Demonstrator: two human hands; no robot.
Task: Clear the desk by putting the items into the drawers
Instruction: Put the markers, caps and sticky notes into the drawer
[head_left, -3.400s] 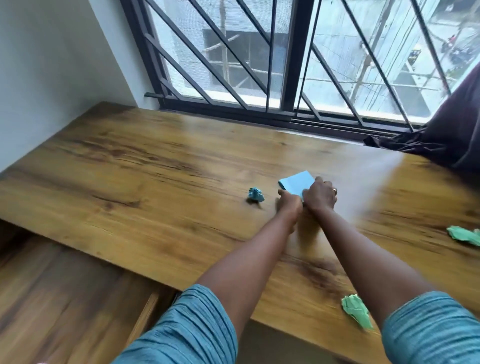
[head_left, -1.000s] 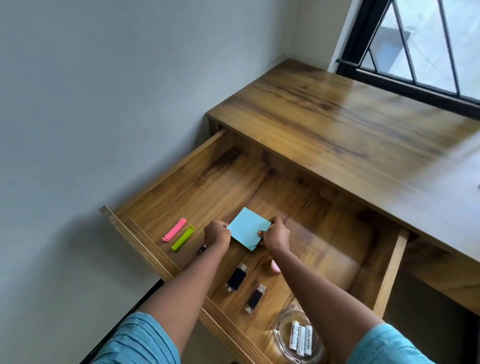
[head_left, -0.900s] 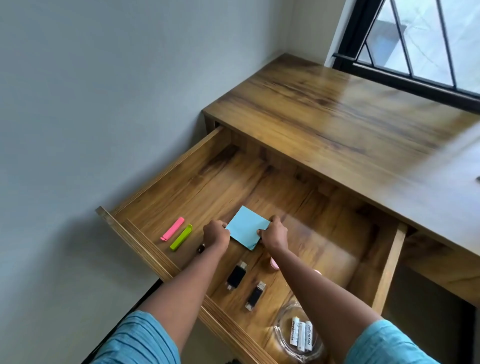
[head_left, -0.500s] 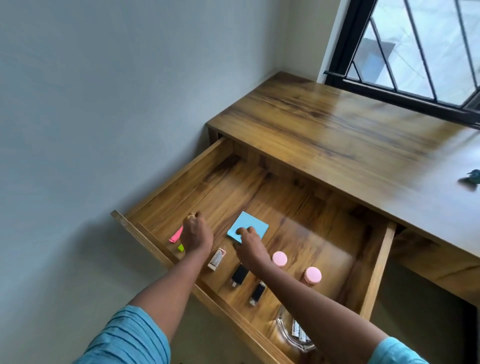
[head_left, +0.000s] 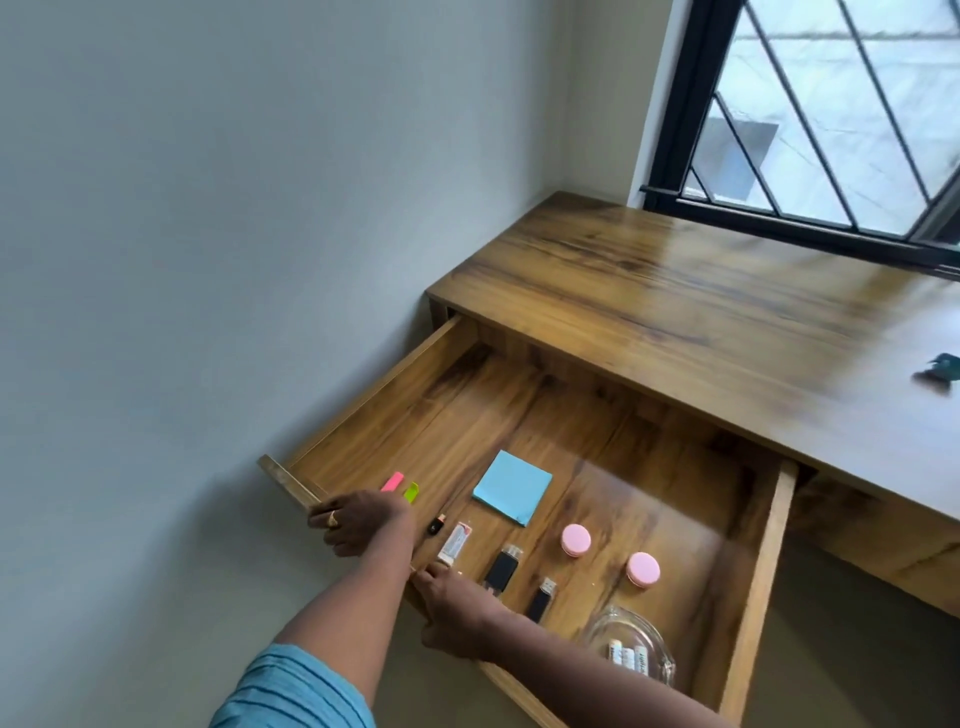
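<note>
The wooden drawer (head_left: 756, 597) is pulled open below the desk (head_left: 701, 322). A blue sticky-note pad (head_left: 511, 487) lies flat on the drawer floor, free of both hands. My left hand (head_left: 358, 527) grips the drawer's front edge near its left corner, fingers curled over the rim. Further right, my right hand (head_left: 457, 608) holds the same front edge. A small blue crumpled paper (head_left: 941, 365) sits on the desk at the far right.
Inside the drawer lie a pink marker (head_left: 392, 481), a green marker (head_left: 411, 491), two black USB sticks (head_left: 501, 568), two pink round cases (head_left: 575, 539) and a glass dish (head_left: 631, 649) with batteries. A grey wall stands close on the left, a barred window (head_left: 831, 114) behind the desk.
Both hands let go of the blue pad, which now lies in the drawer. They pulled back to the drawer's front edge and took hold of it.
</note>
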